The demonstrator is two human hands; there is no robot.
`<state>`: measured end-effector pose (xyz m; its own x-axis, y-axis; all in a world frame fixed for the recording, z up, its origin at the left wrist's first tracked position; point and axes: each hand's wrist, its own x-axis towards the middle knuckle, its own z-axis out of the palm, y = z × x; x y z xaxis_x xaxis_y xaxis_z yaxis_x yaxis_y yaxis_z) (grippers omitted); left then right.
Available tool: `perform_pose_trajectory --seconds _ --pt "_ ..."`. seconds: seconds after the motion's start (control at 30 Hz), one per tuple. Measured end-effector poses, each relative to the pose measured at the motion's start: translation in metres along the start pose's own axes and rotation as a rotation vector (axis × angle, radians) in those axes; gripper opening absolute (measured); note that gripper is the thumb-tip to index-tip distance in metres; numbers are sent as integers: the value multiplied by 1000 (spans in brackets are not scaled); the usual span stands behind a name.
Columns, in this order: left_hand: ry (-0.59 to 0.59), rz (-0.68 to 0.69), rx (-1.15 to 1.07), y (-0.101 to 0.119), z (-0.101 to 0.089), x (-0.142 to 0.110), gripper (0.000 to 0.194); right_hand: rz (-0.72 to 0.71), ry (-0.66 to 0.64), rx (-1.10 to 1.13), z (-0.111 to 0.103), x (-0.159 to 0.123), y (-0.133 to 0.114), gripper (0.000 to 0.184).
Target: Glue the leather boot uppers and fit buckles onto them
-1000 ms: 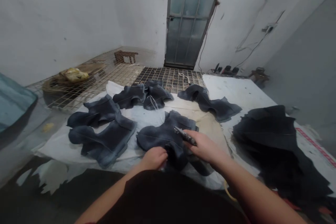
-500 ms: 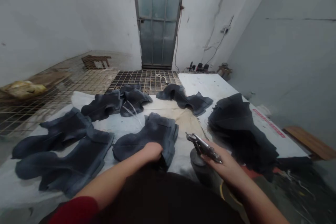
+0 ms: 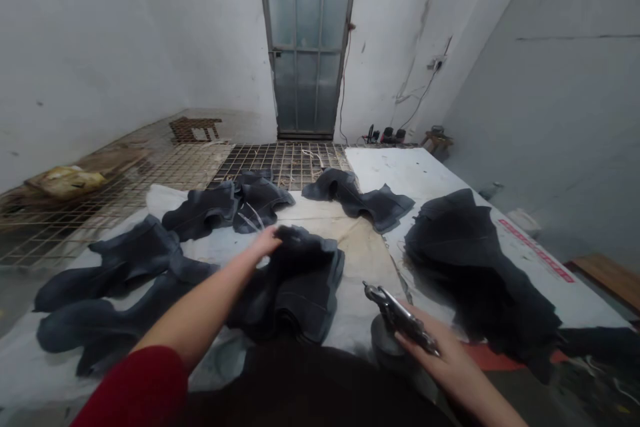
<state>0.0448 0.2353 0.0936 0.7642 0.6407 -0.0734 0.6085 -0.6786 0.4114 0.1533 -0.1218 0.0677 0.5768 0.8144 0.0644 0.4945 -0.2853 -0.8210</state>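
Observation:
My left hand (image 3: 267,243) is closed on the far edge of a dark cut piece (image 3: 305,247), a flexible sheet lifted at that edge from the pile in front of me. Under it lie more dark pieces (image 3: 307,310) of the same kind, stacked with their edges showing on the right. My right hand (image 3: 440,340) grips a metal spray gun (image 3: 403,320), nozzle pointing away and to the left. A grey cup (image 3: 385,337) hangs below the gun, partly hidden by it. My right fingers are partly covered by the gun.
Dark pieces (image 3: 135,250) lie spread at the left, others (image 3: 357,200) toward the back. A tall dark stack (image 3: 460,240) stands at the right on the white board (image 3: 400,163). Behind is a wire grid (image 3: 295,163), then a door (image 3: 307,80).
My left hand has moved away from me, from the pile's near side to its far edge, and the top piece is now lifted there. The right hand still holds the spray gun.

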Motion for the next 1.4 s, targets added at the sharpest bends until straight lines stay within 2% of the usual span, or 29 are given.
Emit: perform_pose_trajectory --seconds 0.07,0.2,0.27,0.33,0.4,0.47,0.63,0.73,0.83,0.93,1.03,1.23,1.4 --pt "180 -117 49 -12 -46 13 18 -13 -36 3 1 5 -4 49" --pt "528 -204 112 -20 -145 25 36 -22 -92 23 5 18 -15 48" --pt "665 -205 142 -23 -179 23 41 -35 -116 50 10 27 -21 47" --pt "736 -149 245 -31 -194 18 40 -50 -137 87 15 37 -26 46" --pt "648 -96 397 -46 -189 11 40 -64 -162 114 21 50 -33 45" --pt "458 -82 502 -70 -166 5 38 -75 -184 117 27 66 -41 44" --pt "123 -85 512 -138 -75 -13 33 -84 -209 43 41 114 -64 32" --pt "24 -64 490 -165 -31 -27 33 -80 -235 -47 50 140 -75 25" --pt "22 -55 473 -178 -10 -40 38 -83 -233 -111 59 159 -82 22" --pt "52 -69 459 -184 -6 -49 43 -74 -195 -123 64 170 -86 22" --pt "87 -77 444 -189 -5 -54 46 -63 -161 -136 60 174 -86 22" --pt "304 6 326 -211 3 -62 45 2 -145 -205 29 155 -66 22" --pt "359 18 273 -219 11 -71 49 70 -87 -238 3 124 -46 24"
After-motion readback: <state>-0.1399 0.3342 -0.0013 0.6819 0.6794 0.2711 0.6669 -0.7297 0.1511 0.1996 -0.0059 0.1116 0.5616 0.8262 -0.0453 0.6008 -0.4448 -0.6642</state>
